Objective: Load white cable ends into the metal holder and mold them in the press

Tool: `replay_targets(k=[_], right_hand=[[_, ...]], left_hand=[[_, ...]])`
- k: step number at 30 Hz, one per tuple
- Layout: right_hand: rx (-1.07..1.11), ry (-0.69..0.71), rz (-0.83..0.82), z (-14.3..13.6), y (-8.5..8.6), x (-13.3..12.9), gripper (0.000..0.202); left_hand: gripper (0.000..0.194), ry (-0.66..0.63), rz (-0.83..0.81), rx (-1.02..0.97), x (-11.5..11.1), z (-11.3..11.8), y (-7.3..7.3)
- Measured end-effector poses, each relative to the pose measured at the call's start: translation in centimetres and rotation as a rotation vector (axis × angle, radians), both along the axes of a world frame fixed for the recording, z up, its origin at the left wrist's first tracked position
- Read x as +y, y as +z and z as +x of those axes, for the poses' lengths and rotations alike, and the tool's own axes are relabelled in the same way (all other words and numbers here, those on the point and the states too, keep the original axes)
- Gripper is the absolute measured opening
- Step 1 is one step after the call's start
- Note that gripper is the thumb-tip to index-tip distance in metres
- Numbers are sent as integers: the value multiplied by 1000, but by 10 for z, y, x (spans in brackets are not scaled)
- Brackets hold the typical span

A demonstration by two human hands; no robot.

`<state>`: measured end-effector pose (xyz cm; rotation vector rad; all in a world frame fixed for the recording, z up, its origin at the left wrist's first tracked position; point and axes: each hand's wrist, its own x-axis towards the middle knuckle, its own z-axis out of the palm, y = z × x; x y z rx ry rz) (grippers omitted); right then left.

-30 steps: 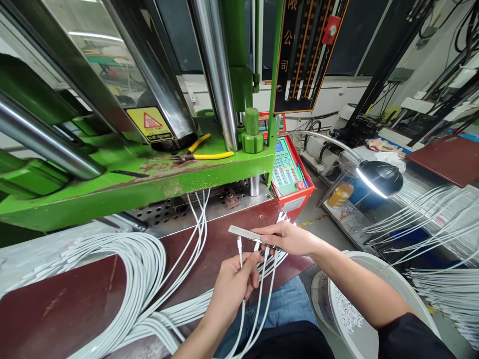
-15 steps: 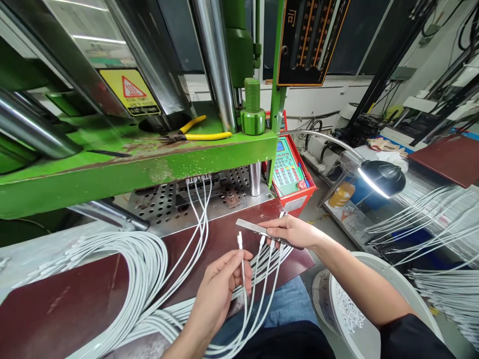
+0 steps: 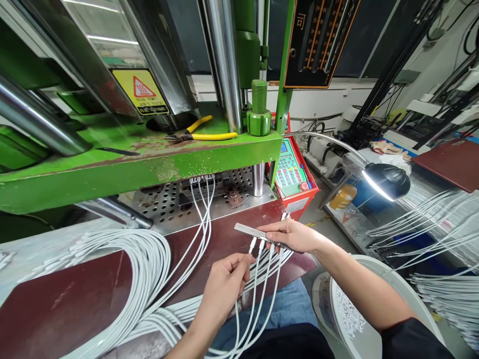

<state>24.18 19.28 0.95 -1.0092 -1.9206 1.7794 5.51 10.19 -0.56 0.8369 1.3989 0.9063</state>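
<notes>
My right hand (image 3: 294,234) is closed on a flat metal bar (image 3: 246,229), with the bar's bare end pointing left. Several white cables (image 3: 267,294) hang from the bar, their plug ends at its lower edge. Just below and left of it, my left hand (image 3: 226,284) pinches one white cable near its plug (image 3: 252,244). That plug's tip meets the bar's edge; whether it is seated I cannot tell. Under both hands lies a brown board (image 3: 228,222) with a bundle of cables across it.
A green press (image 3: 164,172) stands ahead, with yellow-handled pliers (image 3: 215,136) on its ledge. White cables run into its lower mould (image 3: 187,192). Coiled cables (image 3: 153,259) lie left. A red control box (image 3: 294,172), lit lamp (image 3: 387,182) and white bucket (image 3: 346,319) are at right.
My left hand has moved right and slightly down, bringing the cable's plug from in front of the bar to its lower edge. My right hand still holds the bar. The view has shifted slightly.
</notes>
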Motion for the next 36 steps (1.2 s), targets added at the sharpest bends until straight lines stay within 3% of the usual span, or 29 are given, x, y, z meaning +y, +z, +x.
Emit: replay_targets(k=[11, 18, 21, 23, 25, 29, 32, 34, 36], right_hand=[[-51, 75, 186, -3, -3, -5, 44], [-108, 124, 87, -9, -4, 18, 45], [-254, 176, 273, -21, -2, 31, 45], [-403, 180, 473, -33, -1, 33, 44], [-564, 173, 667, -48, 0, 29, 42], [-733, 232, 992, -74, -4, 13, 32], [-735, 311, 1154, -85, -10, 5, 21], [-737, 344, 1187, -86, -12, 2, 17], [-728, 358, 1173, -83, -9, 3, 19]], left_hand=[[37, 55, -26, -18, 3, 0, 3], [31, -41, 31, -37, 11, -4, -5], [31, -11, 160, 234, 11, -18, -8], [30, 102, 299, 525, 11, -32, -5], [30, 203, 355, 654, 14, -49, 3], [35, 367, 328, 518, 38, -84, 16], [39, 528, 282, 261, 71, -102, 13], [36, 532, 200, 89, 95, -107, 6], [29, 437, 102, -59, 115, -106, -2]])
